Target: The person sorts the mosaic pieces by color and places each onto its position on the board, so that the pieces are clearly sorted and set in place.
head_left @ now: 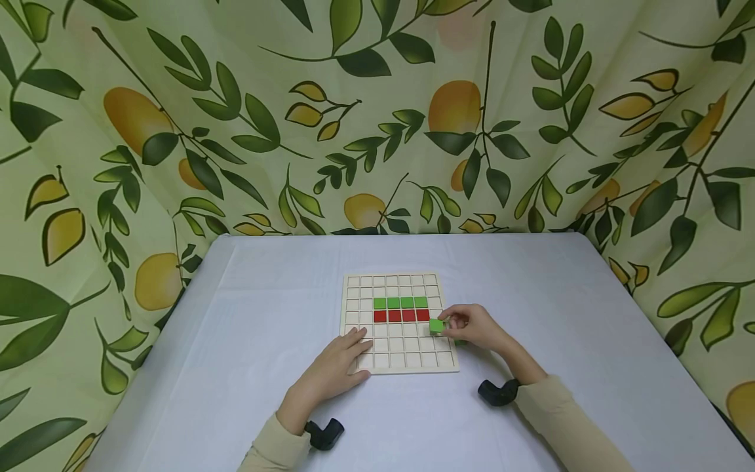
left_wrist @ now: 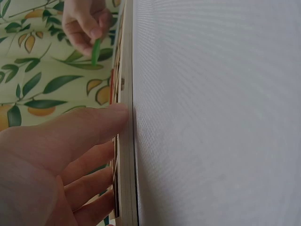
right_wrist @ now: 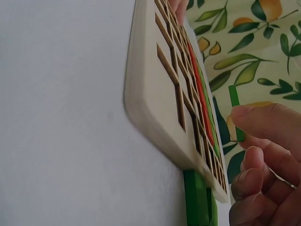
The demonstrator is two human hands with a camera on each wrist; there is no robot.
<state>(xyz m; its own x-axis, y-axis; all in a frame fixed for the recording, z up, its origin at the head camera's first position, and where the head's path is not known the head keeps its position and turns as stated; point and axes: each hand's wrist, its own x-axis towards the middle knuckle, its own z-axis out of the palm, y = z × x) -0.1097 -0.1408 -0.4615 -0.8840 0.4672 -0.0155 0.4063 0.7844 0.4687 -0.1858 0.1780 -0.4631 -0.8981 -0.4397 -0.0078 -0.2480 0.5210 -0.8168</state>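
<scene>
A pale wooden grid board (head_left: pixel 406 360) lies on the white table, with a row of green tiles (head_left: pixel 407 303) directly above a row of red tiles (head_left: pixel 402 316). My left hand (head_left: pixel 334 368) rests on the board's lower left part, fingers spread; in the left wrist view the thumb of that hand (left_wrist: pixel 61 160) touches the board's edge (left_wrist: pixel 126 179). Between thumb and fingers my right hand (head_left: pixel 476 326) pinches a green tile (head_left: pixel 436 326) over the board's right side. The right wrist view shows this tile (right_wrist: pixel 237 113) held on edge, raised above the board.
More green pieces (right_wrist: pixel 196 197) lie against the board's right edge, partly under my right hand in the head view. A white cloth (head_left: pixel 236 314) covers the table. Behind it hangs a curtain (head_left: pixel 377 131) patterned with leaves and fruit. Each wrist carries a black device (head_left: pixel 499 393).
</scene>
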